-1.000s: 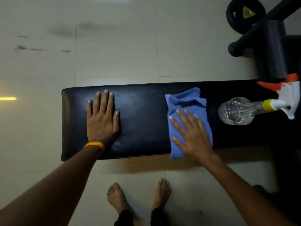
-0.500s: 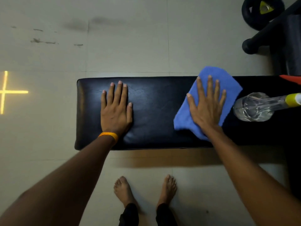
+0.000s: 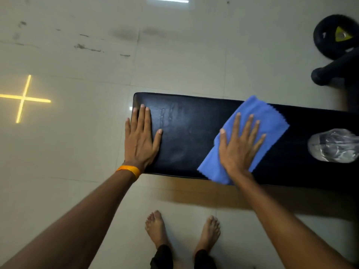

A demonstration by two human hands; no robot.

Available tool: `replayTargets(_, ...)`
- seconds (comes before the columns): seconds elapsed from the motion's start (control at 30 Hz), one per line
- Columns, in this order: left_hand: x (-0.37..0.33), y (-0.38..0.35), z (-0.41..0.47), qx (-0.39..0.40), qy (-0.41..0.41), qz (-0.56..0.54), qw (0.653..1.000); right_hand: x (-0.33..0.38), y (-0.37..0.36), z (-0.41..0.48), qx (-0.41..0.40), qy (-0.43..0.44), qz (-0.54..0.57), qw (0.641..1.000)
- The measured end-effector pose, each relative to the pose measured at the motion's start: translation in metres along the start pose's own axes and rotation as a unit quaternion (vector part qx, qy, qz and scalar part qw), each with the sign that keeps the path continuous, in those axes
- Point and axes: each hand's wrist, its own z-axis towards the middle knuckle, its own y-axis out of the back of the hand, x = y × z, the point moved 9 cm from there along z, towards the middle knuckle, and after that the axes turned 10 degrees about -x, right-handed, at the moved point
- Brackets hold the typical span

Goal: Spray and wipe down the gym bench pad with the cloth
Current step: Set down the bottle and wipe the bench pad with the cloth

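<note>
— Trouble ahead? Right hand point(image 3: 240, 146), spread flat, presses the cloth point(image 3: 268, 121) mid-pad.
— Yes: the spray bottle point(image 3: 333, 145) lies just beside; a rightward sweep might knock it off the bench pad point(image 3: 190, 133). Left hand point(image 3: 140, 138) lies flat, empty.

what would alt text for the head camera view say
Seen from above, a person's right hand presses a blue cloth flat on a black bench pad; the left hand rests flat near its end.

No legible txt, labels, brands or nos. anywhere in view.
</note>
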Motion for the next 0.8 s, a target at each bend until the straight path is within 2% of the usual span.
replayTargets(0.07, 0.005, -0.002, -0.003, -0.004, 0.0, -0.019, 1.0, 0.037, -0.002, -0.026, 0.022, 0.116, 0.004, 0.993)
replayTargets(0.13, 0.002, -0.004, -0.005, -0.01, -0.007, -0.022, 1.0, 0.06, -0.005, -0.027, 0.058, 0.251, 0.024, 0.966)
replayTargets(0.2, 0.001, -0.004, -0.005, -0.012, -0.011, -0.019, 1.0, 0.074, -0.012, 0.0, 0.069, 0.307, 0.041, 0.948)
replayTargets(0.23, 0.001, -0.004, -0.005, -0.013, -0.013, -0.021, 1.0, 0.082, -0.016, 0.019, 0.061, 0.282, 0.041, 0.956)
replayTargets(0.33, 0.003, -0.004, -0.007, -0.017, -0.015, -0.032, 0.999, 0.119, -0.017, 0.041, 0.025, 0.108, 0.057, 0.992)
replayTargets(0.37, 0.003, -0.004, -0.007, -0.019, -0.016, -0.039, 0.999, 0.139, -0.015, 0.029, 0.024, 0.114, 0.071, 0.991)
replayTargets(0.43, 0.005, -0.002, -0.006, -0.029, -0.014, -0.058, 0.998, 0.168, -0.011, -0.018, 0.053, 0.264, 0.094, 0.959)
replayTargets(0.5, 0.006, -0.001, -0.005, -0.038, -0.011, -0.07, 0.997, 0.157, -0.004, -0.056, 0.089, 0.43, 0.094, 0.894)
replayTargets(0.53, 0.006, 0.0, -0.006, -0.04, -0.009, -0.07, 0.997, 0.148, -0.002, -0.058, 0.094, 0.483, 0.083, 0.866)
replayTargets(0.57, 0.006, 0.001, -0.007, -0.042, -0.006, -0.069, 0.997, 0.142, -0.006, -0.05, 0.096, 0.5, 0.069, 0.858)
replayTargets(0.6, 0.005, 0.001, -0.007, -0.043, -0.004, -0.068, 0.997, 0.141, -0.01, -0.033, 0.086, 0.475, 0.059, 0.874)
replayTargets(0.67, 0.005, 0.001, -0.007, -0.045, -0.001, -0.069, 0.997, 0.151, -0.015, 0.002, 0.054, 0.349, 0.038, 0.935)
replayTargets(0.7, 0.005, 0.0, -0.007, -0.045, 0.0, -0.07, 0.997, 0.162, -0.015, 0.009, 0.04, 0.295, 0.028, 0.954)
replayTargets(0.73, 0.006, -0.001, -0.008, -0.043, -0.001, -0.074, 0.996, 0.173, -0.014, 0.007, 0.031, 0.267, 0.03, 0.963)
replayTargets(0.8, 0.006, -0.002, -0.008, -0.043, -0.004, -0.083, 0.996, 0.187, -0.013, -0.014, 0.038, 0.305, 0.048, 0.95)
